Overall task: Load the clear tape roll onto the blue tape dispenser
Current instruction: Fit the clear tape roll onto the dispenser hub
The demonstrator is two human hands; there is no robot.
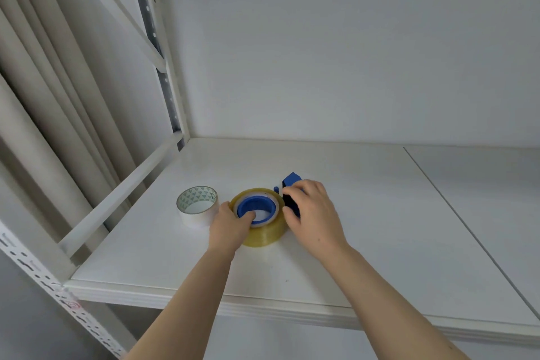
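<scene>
Clear tape roll lies flat on the shelf. Its axis is vertical and the core opening faces up. It sits between the two sets of fingers.

Blue tape dispenser is on its side. Its blue hub sits inside the roll's core, pointing up. The long axis runs from the hub out to the right and slightly away, under the right fingers. A blue end pokes out just beyond the right fingertips, on the far side.

Left hand is curled on the near-left part of the roll. One fingertip is hooked down into the core against the hub and the rest of the hand is on the outer wall, so it pinches the roll's wall.

Right hand has its fingers curled round the dispenser's dark body, just right of the roll. The thumb is on the near side and the other fingers are on the far side. Can't tell if the thumb touches the roll.

White tape roll lies flat just left of the left fingers. Can't tell whether it touches them. It is apart from the clear roll.
</scene>
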